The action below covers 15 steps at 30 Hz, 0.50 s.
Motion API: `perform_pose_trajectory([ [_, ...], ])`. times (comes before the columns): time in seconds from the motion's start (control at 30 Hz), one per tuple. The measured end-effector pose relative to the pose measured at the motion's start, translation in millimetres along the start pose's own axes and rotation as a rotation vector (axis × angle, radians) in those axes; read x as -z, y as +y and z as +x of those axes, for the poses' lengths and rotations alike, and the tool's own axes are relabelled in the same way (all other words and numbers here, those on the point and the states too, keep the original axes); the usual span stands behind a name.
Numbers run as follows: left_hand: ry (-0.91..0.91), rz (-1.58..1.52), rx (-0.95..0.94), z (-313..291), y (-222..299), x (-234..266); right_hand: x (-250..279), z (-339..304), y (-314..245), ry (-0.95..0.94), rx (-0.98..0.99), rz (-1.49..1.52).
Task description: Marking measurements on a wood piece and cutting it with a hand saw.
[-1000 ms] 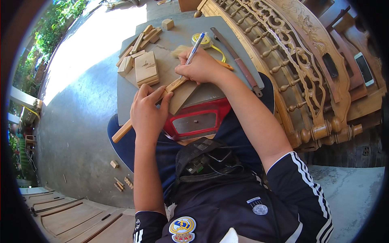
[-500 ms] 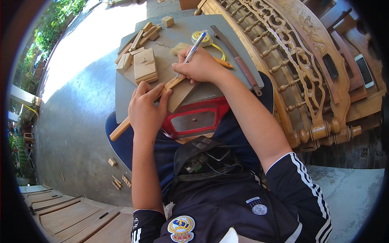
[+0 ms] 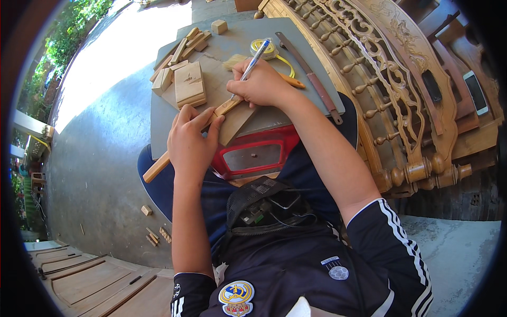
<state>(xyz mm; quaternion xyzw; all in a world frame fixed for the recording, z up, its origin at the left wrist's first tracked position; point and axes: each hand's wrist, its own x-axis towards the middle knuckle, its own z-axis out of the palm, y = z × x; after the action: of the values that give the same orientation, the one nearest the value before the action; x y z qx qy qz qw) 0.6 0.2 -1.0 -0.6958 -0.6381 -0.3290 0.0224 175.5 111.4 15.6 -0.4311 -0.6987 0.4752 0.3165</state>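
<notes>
My left hand (image 3: 191, 136) is closed around a narrow wooden strip (image 3: 157, 168), whose near end sticks out below my wrist at the left. The strip's far end lies across a flat wooden board (image 3: 238, 124) on the grey table. In my right hand (image 3: 264, 84) is a pen (image 3: 257, 59) with a blue cap end, held slanting. Its tip meets the strip's upper face near the far end. Left of the strip sits a stack of square wooden blocks (image 3: 189, 84). A brush (image 3: 293, 81) lies partly hidden behind my right hand.
A yellow tape measure (image 3: 266, 48) and a long saw blade with a wrapped handle (image 3: 311, 79) lie on the table (image 3: 243, 30). Wood offcuts (image 3: 182, 50) are piled at the far left. Carved wooden furniture (image 3: 364, 79) stands close on the right, with a phone (image 3: 475, 92) on it.
My right hand and the pen have shifted very slightly to the right along the strip. My left hand keeps its hold in the same place.
</notes>
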Motion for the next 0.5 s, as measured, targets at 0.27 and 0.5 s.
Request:
perform_pose_trajectory([
  [0.27, 0.002, -0.004, 0.005, -0.3, 0.1, -0.1, 1.2, 0.5, -0.3, -0.012, 0.005, -0.036],
  [0.5, 0.000, -0.003, 0.003, -0.9, -1.5, -0.4, 1.4, 2.7, 0.1, 0.001, 0.011, -0.054],
])
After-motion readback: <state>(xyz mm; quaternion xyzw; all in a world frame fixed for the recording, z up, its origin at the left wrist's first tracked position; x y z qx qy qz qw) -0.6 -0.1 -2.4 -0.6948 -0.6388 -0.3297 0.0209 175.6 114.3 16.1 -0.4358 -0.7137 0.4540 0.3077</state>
